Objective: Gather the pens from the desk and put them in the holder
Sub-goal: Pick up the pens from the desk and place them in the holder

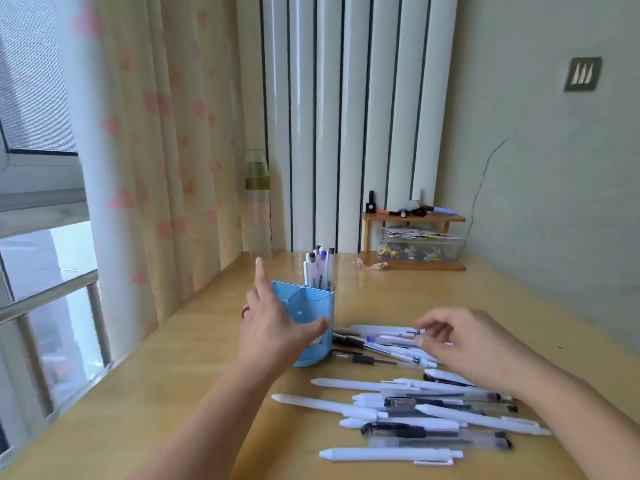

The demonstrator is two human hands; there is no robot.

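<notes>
A light blue pen holder (pixel 313 308) with inner dividers stands on the wooden desk (pixel 194 368). Several pens (pixel 319 268) stand upright in its back compartment. My left hand (pixel 273 327) rests against the holder's left front side, fingers spread, holding nothing. Several white, clear and black pens (pixel 408 415) lie scattered on the desk to the right of the holder and toward me. My right hand (pixel 460 344) hovers over the far part of this pile, thumb and forefinger pinched at the tip of a white pen (pixel 381 330) that lies on the desk.
A tall clear bottle (pixel 258 206) stands at the back near the curtain. A small wooden shelf (pixel 414 218) with small items and a clear plastic box (pixel 420 247) sits at the back right against the radiator. The wall runs along the right.
</notes>
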